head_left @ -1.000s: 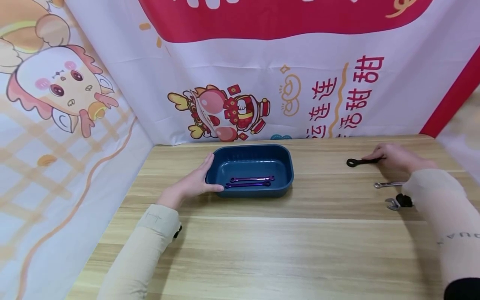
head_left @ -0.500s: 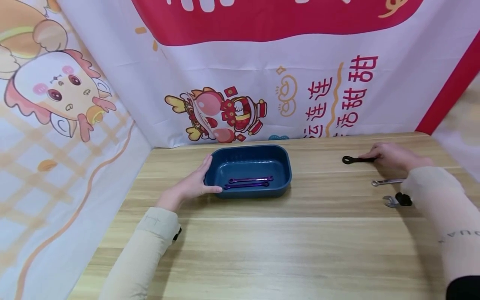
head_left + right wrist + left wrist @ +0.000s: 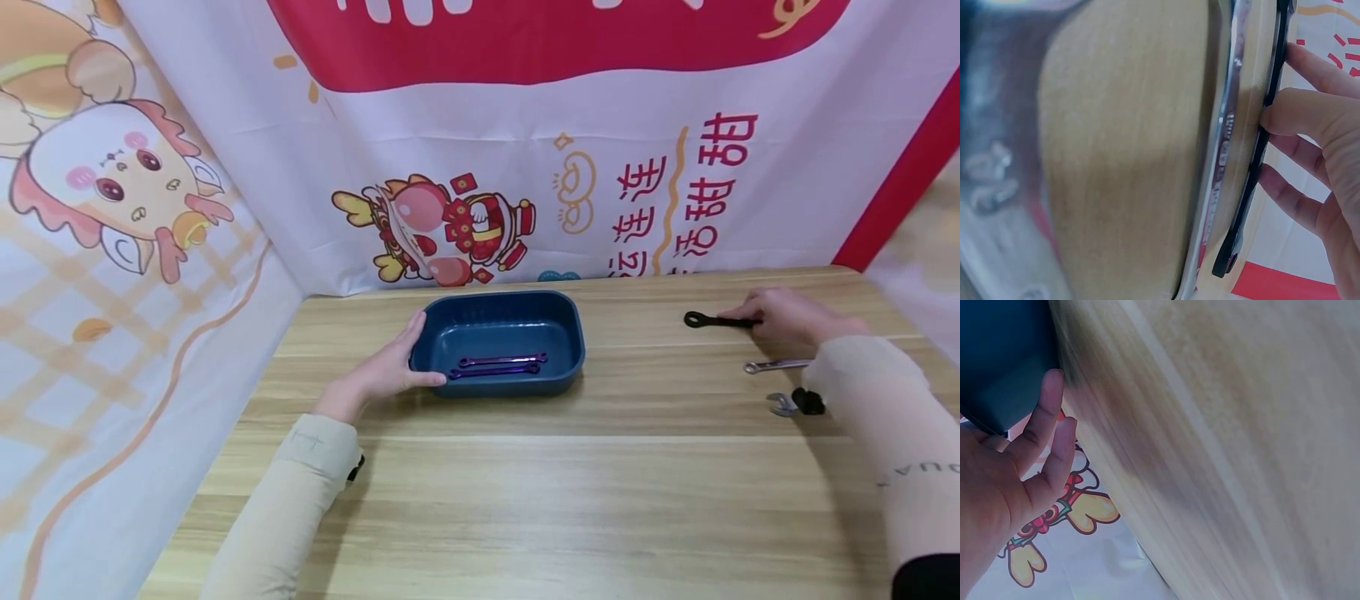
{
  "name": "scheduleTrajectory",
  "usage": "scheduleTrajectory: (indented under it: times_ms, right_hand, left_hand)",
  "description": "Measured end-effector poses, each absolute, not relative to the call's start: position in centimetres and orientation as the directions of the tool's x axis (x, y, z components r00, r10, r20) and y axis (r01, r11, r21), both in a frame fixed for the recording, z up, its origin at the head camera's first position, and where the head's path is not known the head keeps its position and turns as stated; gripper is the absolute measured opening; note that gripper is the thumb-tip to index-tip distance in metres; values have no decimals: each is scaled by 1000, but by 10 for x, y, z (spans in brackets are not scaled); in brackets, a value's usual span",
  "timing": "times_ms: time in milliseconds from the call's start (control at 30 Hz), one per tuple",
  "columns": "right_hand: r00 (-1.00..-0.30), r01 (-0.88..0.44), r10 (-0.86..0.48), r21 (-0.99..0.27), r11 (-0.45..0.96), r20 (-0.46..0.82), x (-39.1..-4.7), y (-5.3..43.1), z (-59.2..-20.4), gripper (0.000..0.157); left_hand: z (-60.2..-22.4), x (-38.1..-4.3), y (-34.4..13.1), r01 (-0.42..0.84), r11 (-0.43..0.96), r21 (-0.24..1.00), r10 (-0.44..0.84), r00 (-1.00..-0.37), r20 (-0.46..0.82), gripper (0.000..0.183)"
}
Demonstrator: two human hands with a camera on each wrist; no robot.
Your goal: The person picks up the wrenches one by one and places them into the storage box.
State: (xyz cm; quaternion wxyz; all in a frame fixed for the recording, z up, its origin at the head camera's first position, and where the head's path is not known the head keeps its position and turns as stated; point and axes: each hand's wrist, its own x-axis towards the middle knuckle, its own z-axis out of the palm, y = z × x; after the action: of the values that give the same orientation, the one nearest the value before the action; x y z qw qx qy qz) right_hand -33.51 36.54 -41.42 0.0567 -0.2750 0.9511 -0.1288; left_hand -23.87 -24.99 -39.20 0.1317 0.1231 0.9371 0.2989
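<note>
My right hand (image 3: 783,315) was pinching a black wrench (image 3: 723,322) between thumb and fingertips, its ring end pointing left. Spot: toward the far right corner of the tabletop (image 3: 525,508); could not tell whether the wrench was touching the wood. My left hand (image 3: 386,367) was unclenched, its fingers spread and fairly straight against the left end of a dark blue basin (image 3: 513,387), the thumb at its near left corner.

Next out, on my right: a slim silver wrench (image 3: 776,365) lay just nearer me than the black one, then a thicker silver wrench (image 3: 782,405), each partly hidden behind my sleeve (image 3: 862,383). The basin sat near the tabletop's far edge, left of centre. Two purple wrenches (image 3: 501,369) lay inside, side by side along its near wall. Beyond the far edge hung a printed cloth (image 3: 480,117).
</note>
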Motion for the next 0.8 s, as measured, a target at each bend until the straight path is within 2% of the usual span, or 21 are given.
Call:
scheduleTrajectory:
  times_ms: [200,433,800]
  right_hand:
    - [-856,-477,-514,-299,827,-55,-332,366,-415,52]
    - [-828,-544,-561,-231,807,-10,-328,361,-413,51]
    - [-814,-570,-581,-200,797,6,-327,356,-412,54]
  left_hand:
    - [-389,-238,-250,149,794,589,308,-934,-179,118]
    - [-390,-238,-250,148,794,590,307,-935,-179,117]
    - [-390,-237,-250,157,797,584,311,-935,-173,117]
